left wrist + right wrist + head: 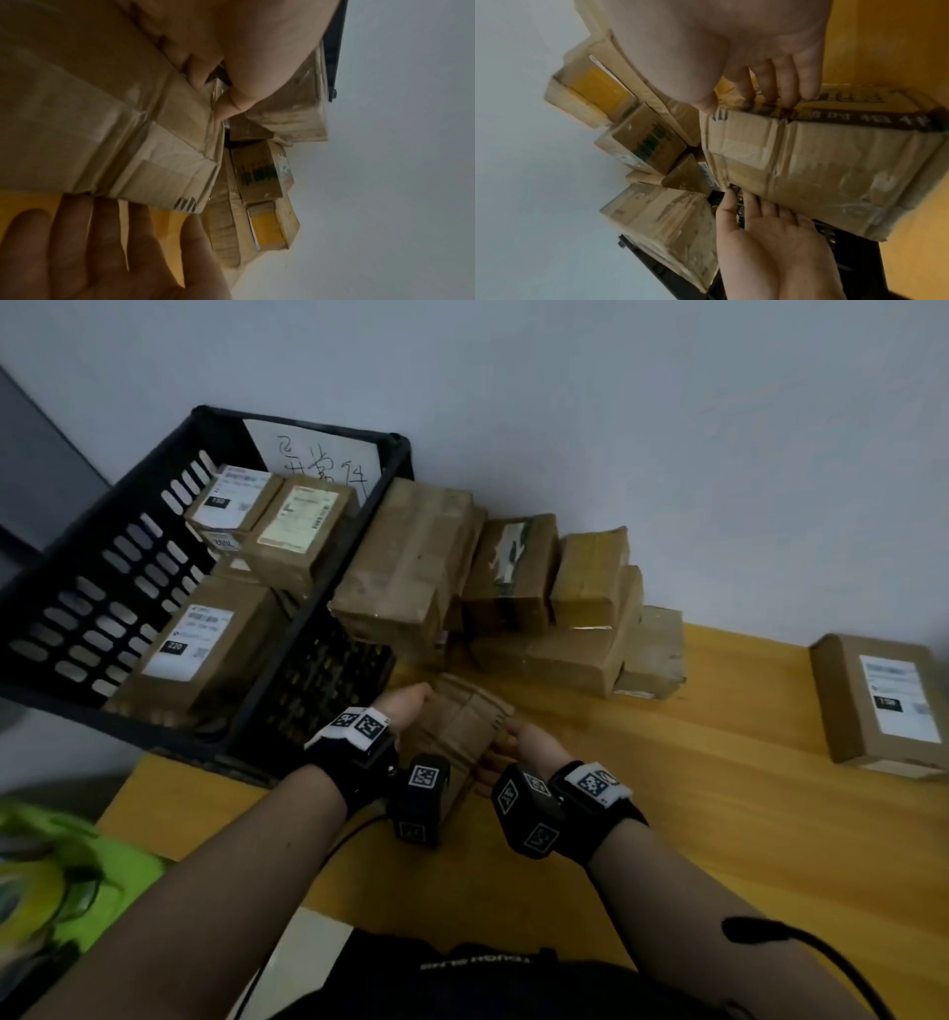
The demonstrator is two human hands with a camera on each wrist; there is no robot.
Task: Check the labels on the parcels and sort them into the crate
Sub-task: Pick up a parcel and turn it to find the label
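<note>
A crumpled brown cardboard parcel (pixel 457 726) sits between both hands just above the yellow table (pixel 719 814), in front of the black crate (pixel 61 588). My left hand (pixel 411 706) grips its left end, thumb at the corner (pixel 226 107). My right hand (pixel 529 742) grips the right end, its fingers (pixel 785 81) over an edge with dark printed tape (pixel 859 119). No label shows on the parcel's (pixel 821 162) visible faces. The crate holds three labelled parcels (pixel 185 639) and a handwritten paper sign (pixel 318 454).
A pile of several plain brown parcels (pixel 513 588) leans against the grey wall behind the hands, right of the crate. One labelled parcel (pixel 883 701) lies alone at the table's far right. Something green (pixel 61 865) is at the lower left, off the table.
</note>
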